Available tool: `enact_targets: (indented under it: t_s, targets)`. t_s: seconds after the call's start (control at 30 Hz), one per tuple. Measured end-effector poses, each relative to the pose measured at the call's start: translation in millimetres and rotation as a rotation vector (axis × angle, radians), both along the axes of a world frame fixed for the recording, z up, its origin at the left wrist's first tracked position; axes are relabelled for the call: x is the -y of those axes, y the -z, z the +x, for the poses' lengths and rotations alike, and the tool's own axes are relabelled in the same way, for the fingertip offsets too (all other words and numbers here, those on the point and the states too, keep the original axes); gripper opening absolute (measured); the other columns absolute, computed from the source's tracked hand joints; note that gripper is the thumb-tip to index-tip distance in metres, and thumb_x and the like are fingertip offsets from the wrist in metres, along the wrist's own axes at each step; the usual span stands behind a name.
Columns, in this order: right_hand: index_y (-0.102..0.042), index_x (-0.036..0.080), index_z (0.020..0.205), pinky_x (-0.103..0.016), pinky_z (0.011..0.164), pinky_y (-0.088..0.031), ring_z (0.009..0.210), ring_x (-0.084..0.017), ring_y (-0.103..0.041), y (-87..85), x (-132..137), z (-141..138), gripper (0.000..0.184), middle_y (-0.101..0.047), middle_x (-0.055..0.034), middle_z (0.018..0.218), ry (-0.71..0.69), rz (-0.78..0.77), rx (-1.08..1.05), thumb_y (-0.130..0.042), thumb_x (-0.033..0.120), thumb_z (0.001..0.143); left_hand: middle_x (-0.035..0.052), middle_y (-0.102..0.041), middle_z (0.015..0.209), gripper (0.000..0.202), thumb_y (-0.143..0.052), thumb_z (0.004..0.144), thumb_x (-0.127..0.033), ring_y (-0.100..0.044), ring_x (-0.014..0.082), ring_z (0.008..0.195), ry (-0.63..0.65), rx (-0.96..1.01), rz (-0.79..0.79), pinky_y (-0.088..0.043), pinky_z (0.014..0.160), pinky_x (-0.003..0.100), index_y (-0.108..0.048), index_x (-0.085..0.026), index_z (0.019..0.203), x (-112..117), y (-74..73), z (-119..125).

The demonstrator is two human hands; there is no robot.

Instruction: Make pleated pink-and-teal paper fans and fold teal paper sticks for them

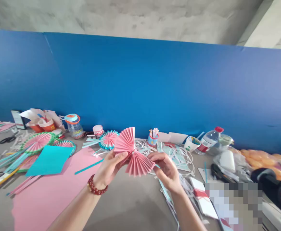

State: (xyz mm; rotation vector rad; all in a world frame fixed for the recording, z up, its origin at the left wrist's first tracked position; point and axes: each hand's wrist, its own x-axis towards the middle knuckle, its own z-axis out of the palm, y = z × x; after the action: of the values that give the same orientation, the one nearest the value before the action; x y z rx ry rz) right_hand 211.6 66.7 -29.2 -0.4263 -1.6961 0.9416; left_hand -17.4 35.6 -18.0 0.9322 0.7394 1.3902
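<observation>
A pleated pink paper fan [140,163] is held up above the table, spread into two wings joined at a tied middle. My left hand [110,170] grips the upper-left wing, thumb on its front near the centre. On the other side, my right hand [166,171] pinches the outer edge of the lower-right wing; some of its fingertips are hidden behind the paper. A red bead bracelet circles my left wrist. Below my left hand lie a large pink paper sheet [51,199] and a thin teal strip [89,166].
A teal sheet [50,160] and finished paper rosettes [38,142] lie at left. Along the blue partition [140,80] stand paper cups [46,124], a jar [75,128], a pen cup [153,139] and a bottle [209,140]. White cords [179,157] tangle behind my right hand.
</observation>
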Motion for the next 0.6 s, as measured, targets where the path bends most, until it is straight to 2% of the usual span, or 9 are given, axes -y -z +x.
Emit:
enact_targets:
  t_s: [0.1,0.17,0.27,0.33,0.43,0.53,0.6]
  targets:
    - [-0.062,0.022,0.105,-0.033,0.079,-0.052,0.093,-0.022,-0.061,-4.1,-3,2,0.022,-0.063,-0.0078,0.101,-0.043,-0.11,0.024,-0.054,0.039,0.093,0.008,-0.075,0.099,0.028,-0.08,0.077,-0.032,-0.071,0.0214,0.092,-0.078,-0.063,0.003,-0.056,0.084,0.031,-0.071,-0.017,0.099,2,-1.2,-3]
    - [-0.062,0.022,0.107,-0.034,0.08,-0.052,0.093,-0.022,-0.062,-7.2,-2,1,0.027,-0.064,-0.0083,0.103,-0.04,-0.192,0.056,-0.054,0.043,0.093,0.0073,-0.075,0.096,0.028,-0.079,0.078,-0.032,-0.07,0.0207,0.09,-0.059,-0.191,0.044,-0.055,0.083,0.03,-0.071,-0.016,0.099,3,-1.3,-5]
    - [-0.061,0.021,0.115,-0.036,0.087,-0.052,0.1,-0.024,-0.063,-8.7,2,-5,0.035,-0.064,-0.0104,0.112,-0.037,-0.268,0.148,-0.065,0.044,0.088,0.0059,-0.075,0.092,0.025,-0.079,0.078,-0.033,-0.068,0.0193,0.086,-0.022,-0.333,0.068,-0.054,0.08,0.029,-0.072,-0.015,0.095,4,-2.0,-4]
    - [-0.062,0.021,0.113,-0.035,0.086,-0.054,0.099,-0.023,-0.065,-7.5,5,-10,0.036,-0.065,-0.0097,0.109,-0.037,-0.307,0.188,-0.07,0.042,0.085,0.0047,-0.075,0.091,0.028,-0.08,0.077,-0.033,-0.068,0.0183,0.083,-0.031,-0.328,0.075,-0.054,0.079,0.028,-0.071,-0.016,0.097,5,-2.0,-1]
    - [-0.066,0.02,0.102,-0.03,0.077,-0.057,0.088,-0.02,-0.068,-4.8,8,-16,0.027,-0.068,-0.0069,0.097,-0.016,-0.36,0.189,-0.072,0.039,0.085,0.0033,-0.073,0.09,0.035,-0.079,0.078,-0.035,-0.067,0.0168,0.081,-0.05,-0.215,0.098,-0.054,0.078,0.028,-0.068,-0.018,0.106,4,0.4,3]
    - [-0.066,0.02,0.098,-0.027,0.07,-0.056,0.081,-0.017,-0.068,-3.3,10,-20,0.025,-0.068,-0.0051,0.091,-0.001,-0.366,0.149,-0.073,0.039,0.083,0.0065,-0.072,0.103,0.045,-0.079,0.077,-0.041,-0.068,0.0208,0.092,-0.042,-0.131,0.143,-0.054,0.085,0.032,-0.066,-0.02,0.114,4,4.2,6]
    - [-0.066,0.02,0.097,-0.025,0.068,-0.056,0.079,-0.016,-0.067,-2.7,10,-21,0.025,-0.068,-0.0043,0.09,-0.006,-0.363,0.141,-0.074,0.039,0.083,0.0085,-0.072,0.107,0.046,-0.081,0.074,-0.04,-0.068,0.0239,0.098,-0.053,-0.183,0.143,-0.053,0.089,0.034,-0.066,-0.018,0.112,5,5.1,8]
